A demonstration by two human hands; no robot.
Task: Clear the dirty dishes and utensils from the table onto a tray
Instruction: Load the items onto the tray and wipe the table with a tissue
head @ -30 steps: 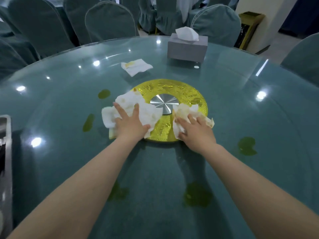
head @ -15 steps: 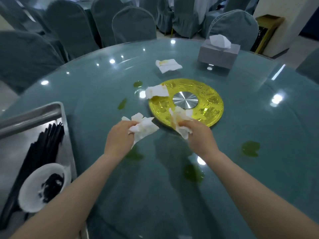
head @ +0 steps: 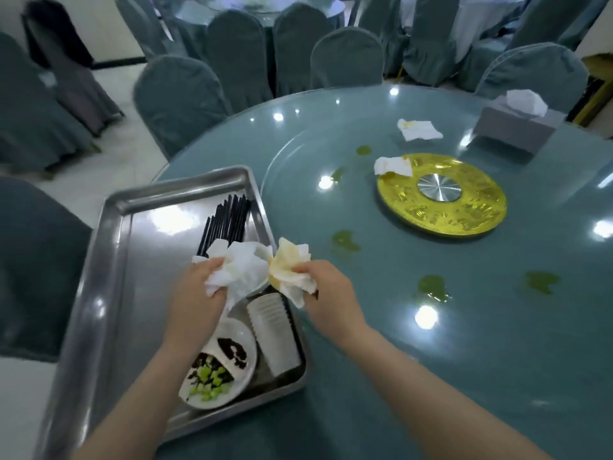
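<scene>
While steel tray (head: 109, 260) at near left already carries black chopsticks (head: 225, 224), stacked white cups (head: 275, 330) and soiled plate (head: 219, 366), clearing looks mostly done. Left hand (head: 195, 293) clenched on crumpled white napkin (head: 242, 270) over tray. Right hand (head: 328, 293) pinches stained yellowish napkin (head: 292, 267) at tray edge. Left on glossy glass table (head: 464, 343): two used napkins (head: 418, 130), green smears (head: 431, 285), far right.

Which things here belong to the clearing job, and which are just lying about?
Job: metal tray, chopsticks, dirty plate, stacked cups, tissue wads in left hand and right hand, two used tissues.
Lying about: tissue box, gold turntable, chairs.
</scene>
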